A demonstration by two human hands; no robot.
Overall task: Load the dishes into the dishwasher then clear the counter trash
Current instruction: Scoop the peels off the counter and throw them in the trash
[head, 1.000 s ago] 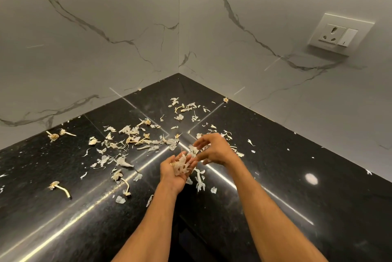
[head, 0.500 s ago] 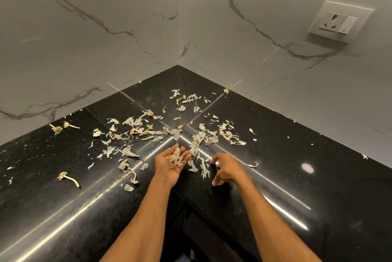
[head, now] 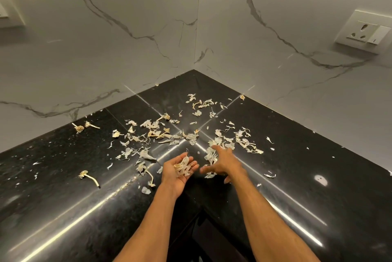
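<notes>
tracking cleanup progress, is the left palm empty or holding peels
Holding peels: the left hand lies palm up and loosely cupped, with a small pile of garlic skins resting in it.

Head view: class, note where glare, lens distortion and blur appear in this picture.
In the head view, glare streaks run along the rounded edge of the black counter, plus a round light spot; the wide lens skews the wall socket near the frame edge; the right hand looks slightly motion-blurred, the peels sharp.
</notes>
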